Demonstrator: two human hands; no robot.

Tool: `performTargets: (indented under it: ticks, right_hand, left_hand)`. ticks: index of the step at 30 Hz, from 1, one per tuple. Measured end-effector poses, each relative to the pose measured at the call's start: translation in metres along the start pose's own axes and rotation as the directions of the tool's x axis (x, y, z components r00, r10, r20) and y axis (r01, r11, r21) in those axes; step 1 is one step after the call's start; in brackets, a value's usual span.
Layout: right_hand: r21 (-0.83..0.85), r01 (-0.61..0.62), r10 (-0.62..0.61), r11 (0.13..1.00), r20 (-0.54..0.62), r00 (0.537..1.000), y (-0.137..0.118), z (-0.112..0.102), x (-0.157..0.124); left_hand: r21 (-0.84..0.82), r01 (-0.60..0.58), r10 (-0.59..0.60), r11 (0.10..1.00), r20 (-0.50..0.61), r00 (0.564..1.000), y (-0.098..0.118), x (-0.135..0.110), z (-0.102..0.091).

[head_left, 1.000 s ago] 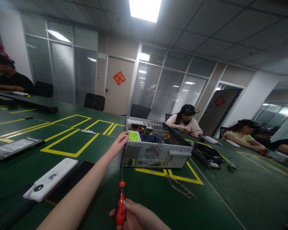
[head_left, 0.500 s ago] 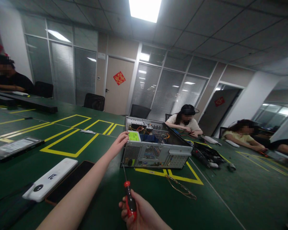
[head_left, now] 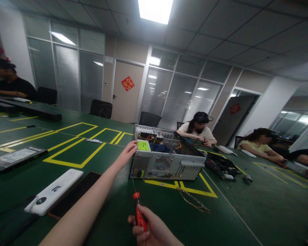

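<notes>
Holding a red-handled screwdriver point(head_left: 139, 213) in a closed right hand point(head_left: 154, 232), the person aimed its thin metal shaft at the lower left corner of an open computer case point(head_left: 166, 160), which lay on its side inside yellow tape lines on the green table point(head_left: 246, 212). The left hand point(head_left: 127, 153), fingers spread flat, pressed against the case's upper left corner. Keeping that steadying press and the shaft in line with the screw would likely prevent slipping. The case was grey perforated sheet metal, boxy, with coloured wires inside. A loop of thin wire point(head_left: 192, 201) lay nearby.
</notes>
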State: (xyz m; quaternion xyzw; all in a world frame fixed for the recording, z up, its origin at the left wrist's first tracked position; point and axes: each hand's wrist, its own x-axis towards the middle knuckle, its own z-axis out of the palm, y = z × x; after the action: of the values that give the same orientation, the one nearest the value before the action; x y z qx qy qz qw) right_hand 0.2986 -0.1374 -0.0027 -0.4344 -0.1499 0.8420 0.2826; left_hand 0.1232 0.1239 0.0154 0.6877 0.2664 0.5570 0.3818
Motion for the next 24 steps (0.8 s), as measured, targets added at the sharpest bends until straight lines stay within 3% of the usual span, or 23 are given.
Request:
performTargets:
  ticks: [4,7,10,14,19,24]
  right_hand:
    - [0.208,0.066,-0.044,0.976,-0.113,0.993,-0.001,0.009,-0.001]
    - [0.228,0.061,-0.021,0.972,-0.171,0.985,-0.003,0.019,-0.004]
    - [0.198,0.024,0.008,0.980,-0.158,0.987,-0.004,0.021,-0.008]
    - [0.187,0.043,-0.025,0.981,-0.095,0.995,-0.002,0.009,-0.006]
    - [0.137,-0.036,0.045,0.990,-0.069,0.997,0.003,0.000,0.000]
    - [0.290,0.086,-0.044,0.953,-0.148,0.988,0.005,0.011,0.000]
  left_hand:
    - [0.001,0.005,-0.005,1.000,0.011,1.000,0.000,0.000,0.000]
    - [0.003,-0.002,0.002,1.000,0.008,1.000,0.000,0.000,0.000]
    - [0.002,-0.016,0.016,1.000,0.000,1.000,0.001,0.000,0.001]
    - [0.003,-0.014,0.014,1.000,-0.005,1.000,0.002,0.000,0.002]
    - [0.006,-0.004,0.004,1.000,0.004,1.000,0.003,-0.001,0.001]
    - [0.005,0.003,-0.003,1.000,0.002,1.000,0.003,-0.001,0.000]
